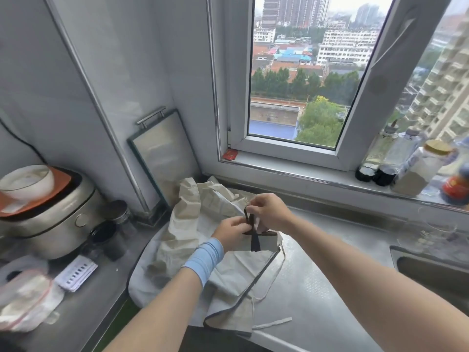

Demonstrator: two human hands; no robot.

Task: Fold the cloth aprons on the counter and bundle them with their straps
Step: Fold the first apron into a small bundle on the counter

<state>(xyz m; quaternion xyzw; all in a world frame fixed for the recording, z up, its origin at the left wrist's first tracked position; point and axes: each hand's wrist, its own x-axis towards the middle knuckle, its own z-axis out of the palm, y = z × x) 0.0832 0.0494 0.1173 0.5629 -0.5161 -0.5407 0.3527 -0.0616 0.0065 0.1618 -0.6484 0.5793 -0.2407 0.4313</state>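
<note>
A small folded apron bundle (267, 243) lies on top of loose cream aprons (193, 224) piled on the steel counter (317, 288). A dark strap (250, 219) crosses the bundle and loops up from it. My left hand (232, 233), with a blue wristband, pinches the strap at the bundle's left side. My right hand (271, 210) grips the strap's loop just above the bundle. Another apron (241, 288) with dark trim and thin pale ties hangs over the counter's front edge.
A rice cooker (50, 219) with a bowl on top stands at the left, jars (111, 232) beside it. A tray (162, 153) leans in the corner. Bottles and jars (411, 168) line the window sill. A sink (431, 273) opens at the right. Plastic bags (25, 298) lie at front left.
</note>
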